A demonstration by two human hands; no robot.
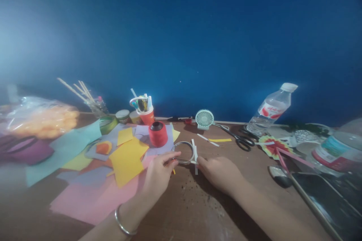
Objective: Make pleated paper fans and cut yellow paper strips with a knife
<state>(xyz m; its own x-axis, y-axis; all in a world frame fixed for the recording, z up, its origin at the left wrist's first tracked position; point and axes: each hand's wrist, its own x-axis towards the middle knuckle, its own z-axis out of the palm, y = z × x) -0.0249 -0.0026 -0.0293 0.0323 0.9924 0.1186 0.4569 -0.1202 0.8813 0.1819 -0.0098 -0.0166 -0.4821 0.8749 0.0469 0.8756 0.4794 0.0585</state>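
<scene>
A thin, pale ring that looks like a roll of clear tape [187, 143] stands over the table in front of me. My left hand [160, 171] pinches its left side between thumb and fingers. At the ring's lower right, my right hand [219, 173] is closed, fingertips pressed together by a short whitish piece that seems to be the tape's end; the fingers hide most of it. Narrow white paper strips [196, 169] lie just beside the ring and the right fingertips. Behind the left hand stands a red thread cone [158, 134].
Coloured paper sheets [127, 165] cover the left side. A cup of pens [146, 115], a small fan [204, 119] and black scissors [243, 142] stand or lie behind. On the right are a tilted bottle [271, 109], a paper rosette [273, 147] and a phone [325, 199].
</scene>
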